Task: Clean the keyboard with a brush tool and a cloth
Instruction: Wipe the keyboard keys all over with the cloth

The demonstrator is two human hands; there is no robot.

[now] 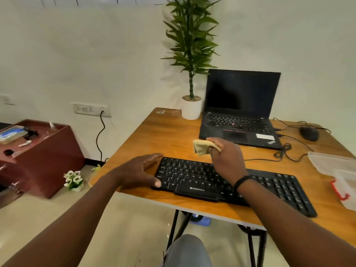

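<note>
Keyboard: long black plastic keyboard (192, 178) lies flat along the near edge of the orange-brown wooden table (165, 132), angled slightly.
Left hand: left hand (138, 170) spread flat, fingers straight; thumb touches the keyboard's left end, seemingly steadying it.
Right hand: right hand (225, 155) above the keys, fingers curled, pinching a small bunched beige cloth (202, 147).
Progress: judged as the cloth stage, wipe about to start or under way; whether brushing is done cannot be told. No brush tool in sight.
Container, right edge: clear plastic box (344, 185) with a red clasp, clear lid (327, 160) beside it; contents not discernible.
Pot, far: white round pot (191, 109) holds pebbles and a tall green plant.
Beyond: open black laptop (238, 120), screen dark; black mouse (309, 133).
</note>
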